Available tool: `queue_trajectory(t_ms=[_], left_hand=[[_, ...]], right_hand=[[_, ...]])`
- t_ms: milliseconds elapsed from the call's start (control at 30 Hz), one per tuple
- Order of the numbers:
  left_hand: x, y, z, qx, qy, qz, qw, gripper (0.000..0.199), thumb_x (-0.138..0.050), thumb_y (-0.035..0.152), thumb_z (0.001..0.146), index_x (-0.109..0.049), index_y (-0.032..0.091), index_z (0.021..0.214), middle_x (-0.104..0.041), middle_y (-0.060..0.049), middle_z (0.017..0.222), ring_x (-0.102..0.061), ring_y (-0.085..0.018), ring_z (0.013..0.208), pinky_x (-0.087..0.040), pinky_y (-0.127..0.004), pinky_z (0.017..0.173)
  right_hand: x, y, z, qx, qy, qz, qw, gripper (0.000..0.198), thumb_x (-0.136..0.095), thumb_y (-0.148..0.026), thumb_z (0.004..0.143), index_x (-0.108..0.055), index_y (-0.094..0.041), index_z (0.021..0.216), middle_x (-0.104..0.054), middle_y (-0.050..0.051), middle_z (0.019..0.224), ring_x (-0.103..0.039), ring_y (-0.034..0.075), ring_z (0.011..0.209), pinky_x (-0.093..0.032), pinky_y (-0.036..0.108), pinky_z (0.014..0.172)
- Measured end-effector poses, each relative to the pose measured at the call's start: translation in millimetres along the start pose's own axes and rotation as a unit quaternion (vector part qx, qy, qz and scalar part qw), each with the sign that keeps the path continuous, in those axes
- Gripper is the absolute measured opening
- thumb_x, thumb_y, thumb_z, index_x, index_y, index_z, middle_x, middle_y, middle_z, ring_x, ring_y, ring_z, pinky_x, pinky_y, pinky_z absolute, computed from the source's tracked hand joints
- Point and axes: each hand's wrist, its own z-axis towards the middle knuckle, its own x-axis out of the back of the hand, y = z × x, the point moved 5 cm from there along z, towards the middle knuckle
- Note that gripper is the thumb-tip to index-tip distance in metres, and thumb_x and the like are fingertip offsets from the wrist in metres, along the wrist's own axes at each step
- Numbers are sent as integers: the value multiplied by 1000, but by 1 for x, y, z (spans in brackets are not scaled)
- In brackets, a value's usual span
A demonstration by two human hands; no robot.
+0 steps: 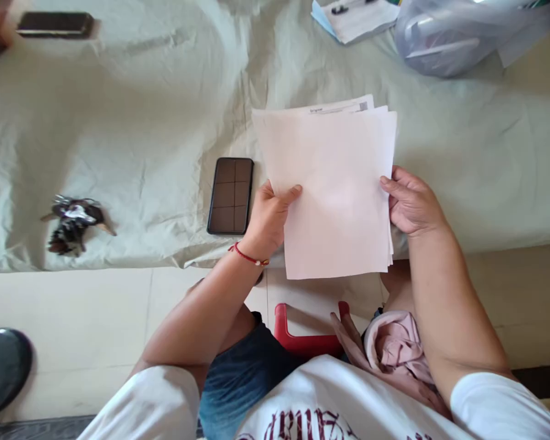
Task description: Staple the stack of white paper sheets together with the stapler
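Note:
A small stack of paper sheets (pixel 334 201) is held up between both hands at the front edge of the covered table. The top sheet looks blank; behind it, a printed sheet with a dark square code peeks out along the upper edge. My left hand (pixel 271 217) grips the left side, its thumb lying on the front and its fingers hidden behind. On the right side, my right hand (pixel 412 200) pinches the edge between thumb and fingers. Just left of my left hand, a dark phone (pixel 230 196) lies face up on the cloth.
A pale green cloth (pixel 156 122) covers the table. On it are a dark bundled object (pixel 76 223), another phone (pixel 55 24), folded papers (pixel 362 18) and a clear plastic bag (pixel 444 40). Below are a red stool (pixel 302 343) and a pink cloth (pixel 398 348) on my lap.

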Motion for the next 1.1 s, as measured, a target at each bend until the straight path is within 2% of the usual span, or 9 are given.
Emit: queue_trajectory(t_ms=[200,367,433,500,600,667,800,933,1100], left_hand=[[-1,0,7,1,34,-4,999,45,-98,30,62,-77,21,101,-87,-8,110,-83,-32,104,-69,-46,92],[-5,-1,5,-20,13,11,1000,53,-101,39,66,-78,19,109,-86,-11,118,-82,-35,113,-67,-51,102],[-6,-3,5,-29,-4,24,999,54,-101,43,68,-78,19,110,-86,-13,120,-81,-36,115,-66,-52,103],[-7,-5,7,-42,-16,33,998,54,-102,45,70,-78,20,111,-85,-13,120,-81,-36,115,-66,-52,103],[-6,-7,11,-73,-16,48,996,52,-101,46,71,-77,20,109,-85,-12,118,-82,-33,110,-67,-50,102],[-5,-10,13,-94,-17,64,993,50,-99,47,74,-76,20,109,-85,-11,118,-82,-31,107,-67,-48,100],[-1,-13,14,-139,-8,152,979,41,-90,48,85,-73,19,110,-85,-10,111,-82,-29,99,-67,-45,95],[4,-10,14,-205,51,320,924,22,-81,37,92,-71,19,100,-81,-8,98,-79,-28,97,-64,-45,98],[5,-9,21,-229,91,436,865,13,-75,33,95,-69,22,99,-80,-8,101,-77,-30,103,-61,-46,105]], right_hand=[[7,-3,-7,-51,-58,-24,997,61,-104,-58,70,-80,-24,114,-85,6,110,-81,26,105,-68,49,105],[12,5,-27,-15,-16,-53,998,61,-104,-59,69,-77,-20,108,-85,5,109,-79,22,98,-68,39,93],[15,10,-41,15,15,-76,997,57,-102,-61,72,-75,-21,102,-83,3,100,-75,18,88,-66,33,83],[19,12,-57,70,78,-121,987,52,-96,-64,79,-75,-21,101,-79,1,90,-69,14,77,-60,28,73],[29,13,-85,169,215,-182,945,46,-87,-65,90,-77,-21,101,-75,1,84,-65,12,72,-55,25,67],[36,18,-103,188,269,-191,925,42,-81,-62,96,-76,-21,101,-76,2,85,-67,12,70,-55,24,64],[56,36,-131,135,272,-195,933,41,-77,-61,99,-73,-20,103,-75,1,80,-65,11,61,-53,22,56],[75,58,-163,56,223,-254,939,48,-73,-67,98,-72,-20,104,-74,3,77,-65,12,60,-54,23,56],[74,90,-199,-15,138,-278,950,47,-74,-68,94,-76,-21,97,-76,5,76,-67,15,62,-56,28,62]])
